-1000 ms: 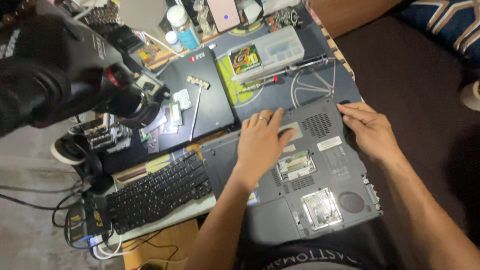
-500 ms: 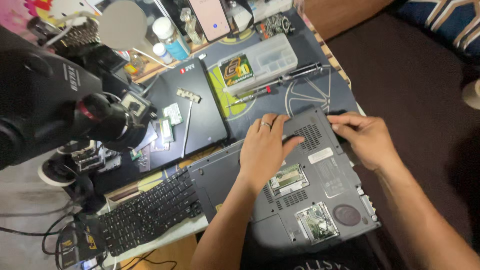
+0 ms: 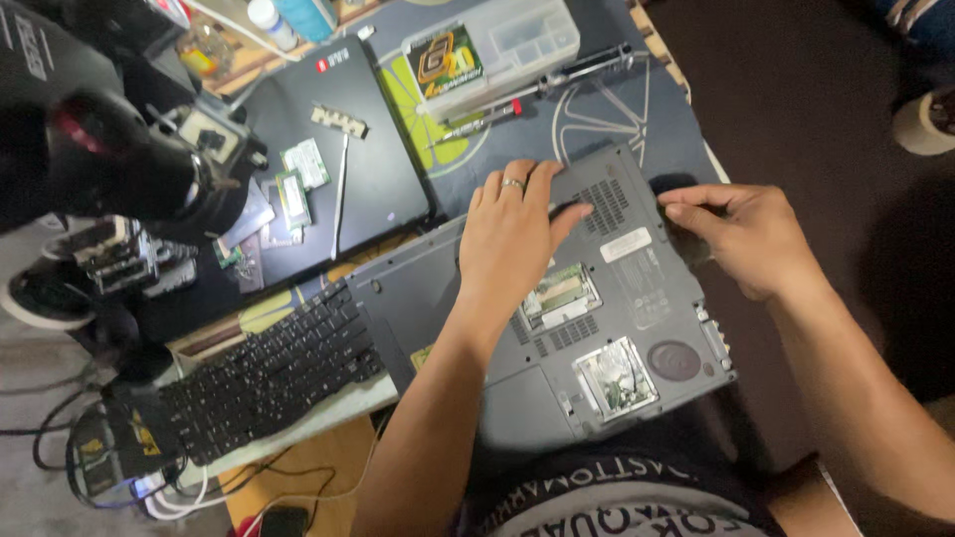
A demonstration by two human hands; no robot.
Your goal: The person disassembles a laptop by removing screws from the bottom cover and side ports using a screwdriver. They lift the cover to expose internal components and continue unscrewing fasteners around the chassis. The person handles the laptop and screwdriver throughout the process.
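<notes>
2 hands (image 3: 512, 234) (image 3: 741, 239) flat on upturned laptop (image 3: 597, 328), clear parts box (image 3: 497, 50) beyond

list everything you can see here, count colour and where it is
upturned grey laptop base: one, grey, centre, two open bays
closed black laptop: one, black, upper left of the base
small green circuit cards: two, green, on the black laptop
loose black keyboard: one, black, lower left
clear plastic parts box: one, clear, top centre
red-tipped screwdriver: one, dark with red, below the box
black camera: one, black, left edge
left hand: one, ring on a finger, flat on the base
right hand: one, at the base's right edge
</notes>
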